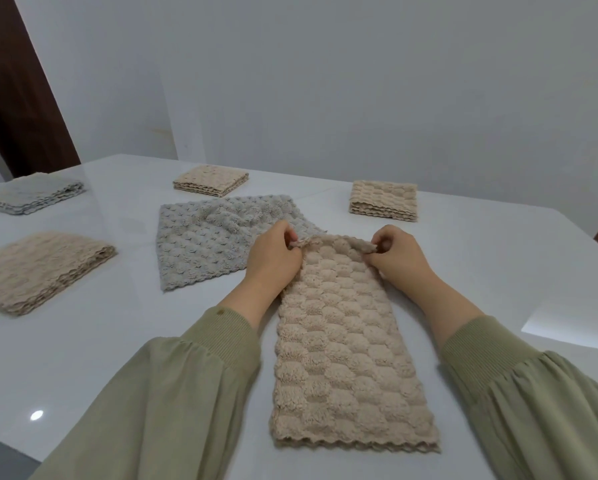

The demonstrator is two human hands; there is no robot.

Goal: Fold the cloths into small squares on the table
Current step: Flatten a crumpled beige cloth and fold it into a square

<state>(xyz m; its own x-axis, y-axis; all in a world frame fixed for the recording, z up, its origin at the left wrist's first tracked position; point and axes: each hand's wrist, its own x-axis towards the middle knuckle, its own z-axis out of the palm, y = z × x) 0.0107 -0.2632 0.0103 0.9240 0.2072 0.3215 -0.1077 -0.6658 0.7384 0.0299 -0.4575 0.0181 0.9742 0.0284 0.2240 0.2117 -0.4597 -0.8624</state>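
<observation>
beige cloth (346, 348) is laid out as a long narrow strip on the white table (117, 341), straight ahead of the person, with its scalloped near edge close to the table's near side. a raised bubble texture is seen over its whole top face. the far end is lifted slightly and pinched at both corners: the left corner is gripped between thumb and curled fingers of the left hand (273, 258), and the right corner is gripped the same way by the right hand (399, 259). both hands are viewed from the back, with the wrists lying along the strip's long sides. loose green sleeves (173, 393) with ribbed cuffs are worn on both arms. just beyond the strip and to its left, a grey cloth (204, 244) is spread flat and unfolded. its near right corner is hidden behind the left hand, so whether it touches the beige cloth cannot be told. four folded squares are set well apart around these: a beige pile (41, 268) at near left, a grey pile (31, 194) at far left, a small beige pile (210, 180) at far centre, and another beige pile (384, 200) at far right. a pale wall (359, 81) is seen behind the table, and a dark brown panel (17, 98) at upper left.
</observation>
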